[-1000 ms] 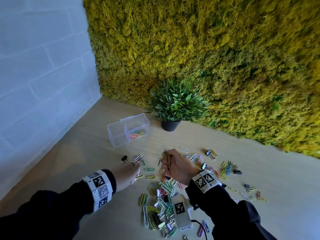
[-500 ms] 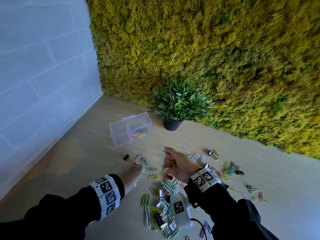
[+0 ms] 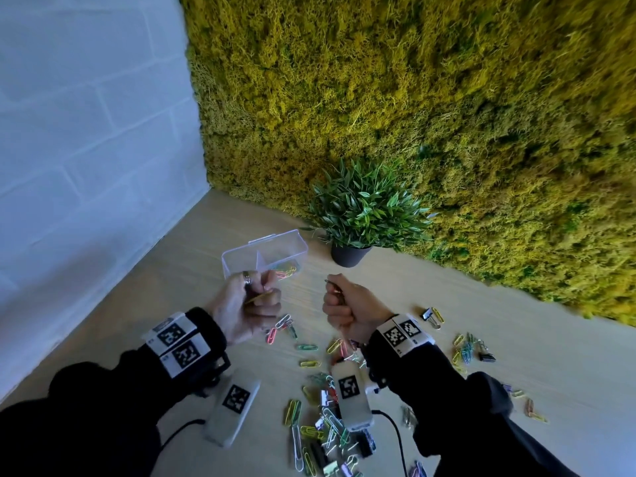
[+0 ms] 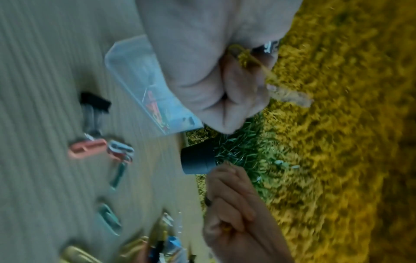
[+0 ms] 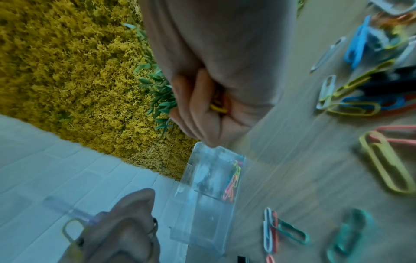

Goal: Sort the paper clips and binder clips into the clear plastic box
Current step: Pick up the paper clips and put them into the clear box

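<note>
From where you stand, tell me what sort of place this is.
Probably a decorated office or studio corner: a yellow-green moss wall meets a white painted brick wall above a pale wooden table, where a small potted green plant stands among scattered coloured paper clips.

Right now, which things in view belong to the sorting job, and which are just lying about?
Job:
box, paper clips already in its right compartment
loose paper clips
binder clip
left hand, pinching clips
right hand, fist round clips

Lying about:
potted plant
moss wall
</note>
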The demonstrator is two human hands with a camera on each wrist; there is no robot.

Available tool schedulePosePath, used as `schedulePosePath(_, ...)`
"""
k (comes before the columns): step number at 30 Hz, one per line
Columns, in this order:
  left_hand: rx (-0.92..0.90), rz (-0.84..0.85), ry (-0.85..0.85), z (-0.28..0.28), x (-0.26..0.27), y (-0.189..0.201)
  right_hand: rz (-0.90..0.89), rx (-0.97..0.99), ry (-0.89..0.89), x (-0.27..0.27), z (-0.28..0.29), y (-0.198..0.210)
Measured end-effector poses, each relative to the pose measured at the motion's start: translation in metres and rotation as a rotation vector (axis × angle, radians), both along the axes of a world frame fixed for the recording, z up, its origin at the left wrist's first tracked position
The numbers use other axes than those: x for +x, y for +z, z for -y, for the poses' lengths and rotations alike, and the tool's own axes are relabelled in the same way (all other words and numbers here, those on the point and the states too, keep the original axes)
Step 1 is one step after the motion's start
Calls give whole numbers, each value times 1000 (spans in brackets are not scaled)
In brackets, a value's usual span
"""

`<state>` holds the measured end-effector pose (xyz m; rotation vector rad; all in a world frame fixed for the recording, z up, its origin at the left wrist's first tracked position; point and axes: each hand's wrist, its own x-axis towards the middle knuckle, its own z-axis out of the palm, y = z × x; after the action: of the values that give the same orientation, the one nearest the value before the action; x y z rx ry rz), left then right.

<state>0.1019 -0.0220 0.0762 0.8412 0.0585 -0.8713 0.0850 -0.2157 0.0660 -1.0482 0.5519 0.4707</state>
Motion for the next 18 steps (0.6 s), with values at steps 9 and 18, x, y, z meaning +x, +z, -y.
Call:
schedulePosePath(9, 7, -100, 67, 4, 17, -1, -33, 90, -52, 64, -31, 17)
schedulePosePath(18, 390, 8, 51, -10, 22, -4, 21, 91, -297, 89, -47, 15)
